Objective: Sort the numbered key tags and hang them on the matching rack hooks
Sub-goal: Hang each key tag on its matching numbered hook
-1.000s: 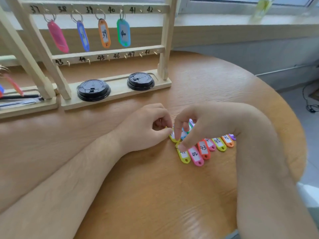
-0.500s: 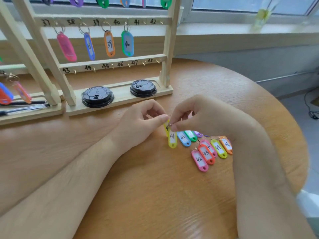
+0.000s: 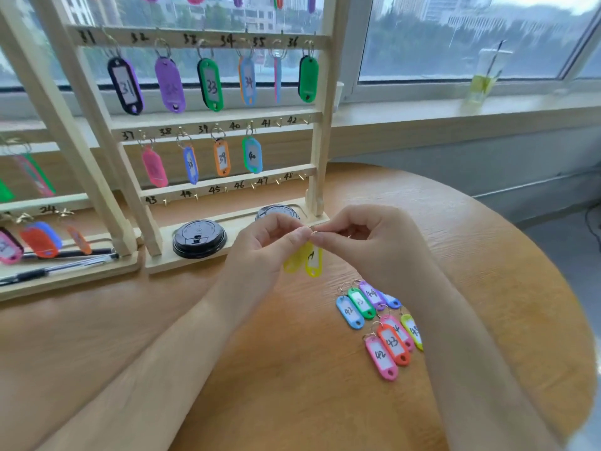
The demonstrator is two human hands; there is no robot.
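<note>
Tray [image 3: 195,263] at the bottom of the wooden rack [image 3: 320,148] holds two black cup lids [image 3: 199,237]. Just in front, the left hand [image 3: 266,245] and right hand [image 3: 367,242] both pinch the ring of a yellow key tag [image 3: 314,262], up off the table [image 3: 292,385]. Other tags [image 3: 392,345] lie near the right arm. A cup [image 3: 484,78] on the sill has yellow drink in it

**Yellow tags lifted, the rest on the table**

We see two yellow tags [image 3: 309,262] hanging upright at frame centre, their ring pinched between the left hand [image 3: 266,245] and the right hand [image 3: 367,245]. The loose tags [image 3: 380,333] lie flat in a cluster right of centre: blue 42, green, purple 44, orange 43, pink 42. On the rack [image 3: 320,151], upper left, hooks 31–40 carry tags.
</note>
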